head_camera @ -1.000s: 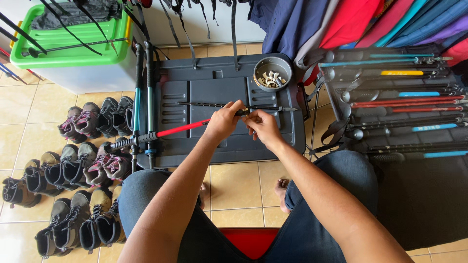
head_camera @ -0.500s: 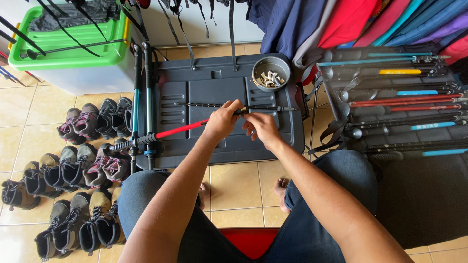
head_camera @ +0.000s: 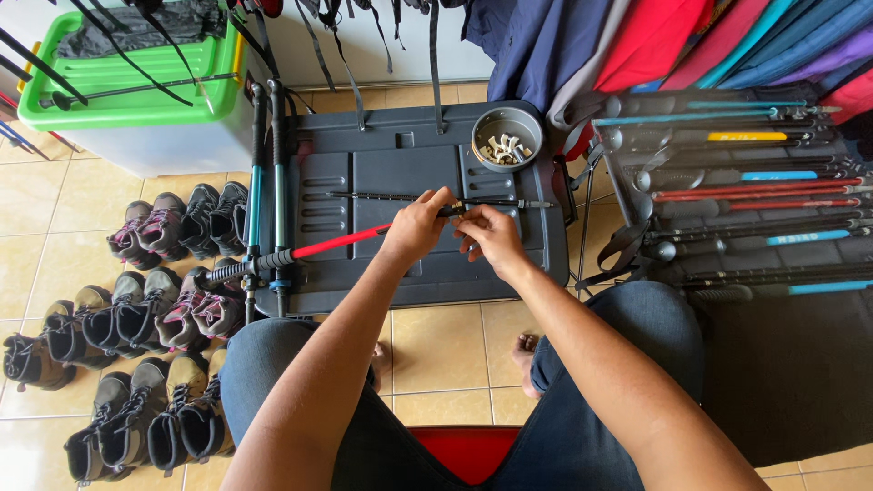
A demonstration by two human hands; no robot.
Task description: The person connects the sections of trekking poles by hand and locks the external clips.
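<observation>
Left hand [head_camera: 416, 227] is clenched around the red-and-black telescopic trekking pole [head_camera: 332, 243], gripping where the red shaft ends. Right hand [head_camera: 491, 235], just at 3 o'clock of the left, pinches the pole's thin black end section between thumb and fingertips; the exact contact is partly hidden by the fingers, so probably a small locking part there. The pole runs from the hands toward 8 o'clock, its black foam grip end reaching over the edge of the dark grey ribbed plastic lid [head_camera: 400, 164], above the shoes. The lid lies flat on the tan tiled floor [head_camera: 446, 345], at 12 o'clock of the person's knees.

A thin black pole section [head_camera: 382, 195] lies on the lid just at 12 o'clock of the hands. A round grey metal bowl of small white parts [head_camera: 507, 138] sits on the lid's corner at 1 o'clock. Two blue-and-black poles [head_camera: 264, 182] lie along the lid's edge at 9 o'clock. Rows of brown and grey hiking boots [head_camera: 136, 318] stand at 8 o'clock. A green-lidded clear plastic bin [head_camera: 136, 91] sits at 10 o'clock. A rack of coloured trekking poles [head_camera: 746, 191] is at 3 o'clock, with hanging jackets [head_camera: 637, 36] at 1 o'clock.
</observation>
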